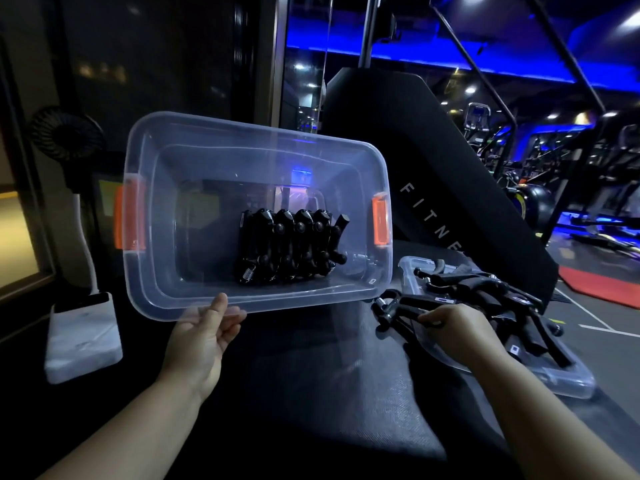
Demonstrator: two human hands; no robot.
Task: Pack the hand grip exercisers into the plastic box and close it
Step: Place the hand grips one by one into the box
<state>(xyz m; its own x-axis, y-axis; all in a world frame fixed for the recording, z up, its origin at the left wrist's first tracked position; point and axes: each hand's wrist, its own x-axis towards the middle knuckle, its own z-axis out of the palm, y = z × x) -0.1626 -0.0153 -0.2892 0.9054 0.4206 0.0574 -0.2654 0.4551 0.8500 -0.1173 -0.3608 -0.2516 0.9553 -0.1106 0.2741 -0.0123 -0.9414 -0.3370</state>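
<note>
— While the left hand (pixel 204 337) tips the plastic box (pixel 145 271) toward us by its near rim, thumb over the lip and fingers curled beneath it, you can see straight in. A row of exercisers (pixel 291 245) stands packed side by side on the box floor, toward its right half.

— And the right hand (pixel 453 327)?

— Off to the right, fingers clamped on a single exerciser (pixel 398 306) by its handles, with the coil end pointing left toward the box. It's at the left edge of the loose pile (pixel 485 292), which lies on the clear lid (pixel 568 382) on the dark tabletop.

— So we're mid-pack.

— I'd say so: this is the pickup of the next piece. Several are in, a good heap is out, the lid is off, and the orange latches (pixel 130 218) sit unfastened at the two ends.

— What does the next move need?

— By my reckoning, lift that one clear of the tangle without dragging its neighbours. Then carry it left over the rim and slot it in beside the row, leaving room on the left for the rest. The left hand must hold the box steady at that tilt, or the row could slide.

— And the lid?

— Buried under the pile. It can't go on until everything is taken off it.
</note>
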